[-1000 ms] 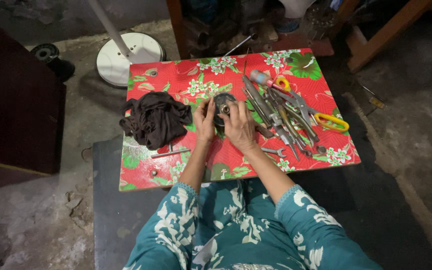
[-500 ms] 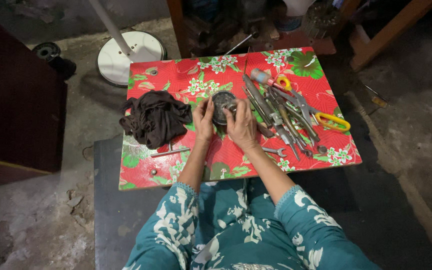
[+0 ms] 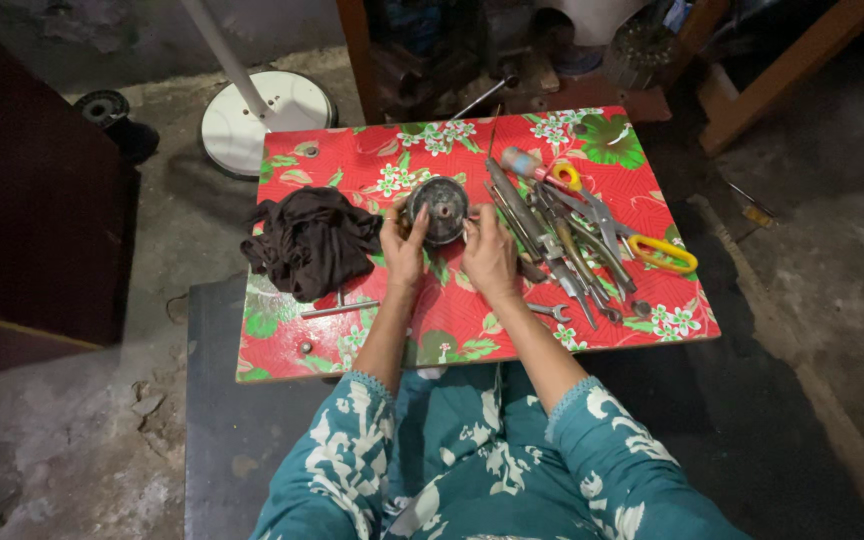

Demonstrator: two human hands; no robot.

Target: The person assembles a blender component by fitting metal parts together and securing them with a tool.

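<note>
Dark metal round part (image 3: 438, 208) on red floral tabletop (image 3: 352, 170), held between both hands, left hand (image 3: 404, 250) cupping its left edge, right hand (image 3: 489, 254) its right, black rag (image 3: 310, 242) just left, tools (image 3: 562, 235) right.

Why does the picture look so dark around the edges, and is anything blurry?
Head view: light falls mainly on the red flowered table; the floor and corners sink into shadow. The round metal part between the left hand and right hand looks reasonably sharp; the tool pile is cluttered, with fine detail lost.
</note>
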